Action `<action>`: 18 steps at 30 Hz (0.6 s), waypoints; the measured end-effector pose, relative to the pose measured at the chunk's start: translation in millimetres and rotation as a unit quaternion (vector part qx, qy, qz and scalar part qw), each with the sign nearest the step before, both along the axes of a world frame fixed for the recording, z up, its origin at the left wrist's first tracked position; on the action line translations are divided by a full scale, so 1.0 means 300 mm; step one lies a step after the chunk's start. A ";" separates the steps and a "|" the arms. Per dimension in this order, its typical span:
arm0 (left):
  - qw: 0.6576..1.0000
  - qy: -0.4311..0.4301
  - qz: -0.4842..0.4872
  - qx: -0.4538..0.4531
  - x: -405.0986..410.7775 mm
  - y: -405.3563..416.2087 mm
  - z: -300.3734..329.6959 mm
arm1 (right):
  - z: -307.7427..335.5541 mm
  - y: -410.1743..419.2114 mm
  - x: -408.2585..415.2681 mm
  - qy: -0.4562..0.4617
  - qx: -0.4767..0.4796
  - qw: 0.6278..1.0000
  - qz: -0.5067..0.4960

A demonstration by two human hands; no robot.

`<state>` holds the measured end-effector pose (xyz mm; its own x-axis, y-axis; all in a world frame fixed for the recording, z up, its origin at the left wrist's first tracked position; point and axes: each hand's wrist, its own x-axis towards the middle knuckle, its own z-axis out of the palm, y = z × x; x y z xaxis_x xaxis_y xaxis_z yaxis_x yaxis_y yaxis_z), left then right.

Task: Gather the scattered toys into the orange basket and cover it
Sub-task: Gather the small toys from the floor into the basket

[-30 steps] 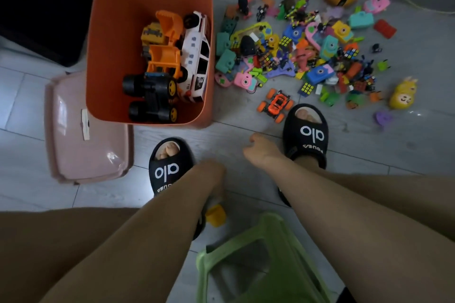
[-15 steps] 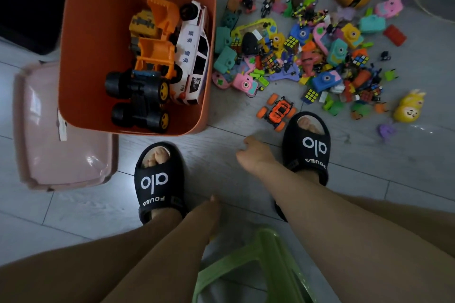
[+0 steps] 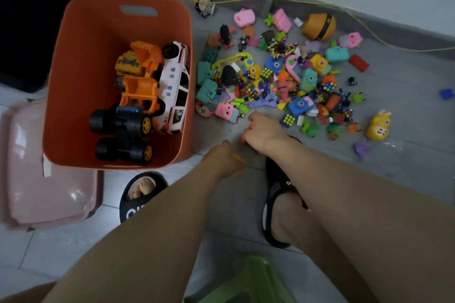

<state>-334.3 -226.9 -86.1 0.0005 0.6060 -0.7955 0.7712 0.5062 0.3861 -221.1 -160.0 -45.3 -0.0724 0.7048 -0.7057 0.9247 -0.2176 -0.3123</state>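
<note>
Right hand (image 3: 262,130) is down on the grey floor, fingers curled over a small orange toy car (image 3: 242,139) of which only a sliver shows at the hand's near-left edge. Left hand (image 3: 222,158) sits just beside it, nearer and to the left, fingers curled round something small and yellow (image 3: 238,157); what that piece is, I cannot tell.

Left of both hands stands the orange basket (image 3: 73,76), uncovered. Inside lie 4 big toys: a white police car (image 3: 174,88) against the right wall, an orange digger (image 3: 141,69), another orange vehicle (image 3: 139,92) and a black monster truck (image 3: 123,135) at the near end.

Its pink lid (image 3: 46,192) lies flat on the floor at the near left, partly tucked under the basket.

Right of the basket, beyond the hands, spreads the pile of scattered toys (image 3: 283,76), with a yellow rabbit figure (image 3: 378,125) well apart at the right edge.
</note>
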 end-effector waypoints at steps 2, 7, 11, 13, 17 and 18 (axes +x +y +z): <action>0.998 -0.005 0.033 0.048 0.026 0.106 0.028 | 0.034 0.073 0.041 -0.017 0.021 1.000 0.007; 0.994 0.033 0.016 0.101 0.013 0.289 0.032 | 0.025 0.202 0.129 -0.056 -0.024 0.997 0.051; 0.997 0.049 0.019 0.057 0.000 0.362 -0.025 | -0.009 0.199 0.113 0.021 -0.142 0.989 -0.036; 0.998 0.052 0.019 0.042 0.008 0.380 -0.050 | -0.029 0.167 0.100 0.054 -0.194 0.975 -0.098; 0.997 0.060 0.029 0.045 0.000 0.399 -0.102 | -0.179 0.124 0.077 0.002 -0.126 0.990 -0.065; 0.997 0.050 0.029 0.047 -0.005 0.400 -0.125 | -0.217 0.111 0.076 -0.019 -0.098 0.993 -0.062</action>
<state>-335.9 -107.0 -123.6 -0.1130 0.6746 -0.7295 0.7785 0.5163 0.3569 -198.4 -126.8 -110.3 0.0359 0.5556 -0.8307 0.8973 -0.3838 -0.2179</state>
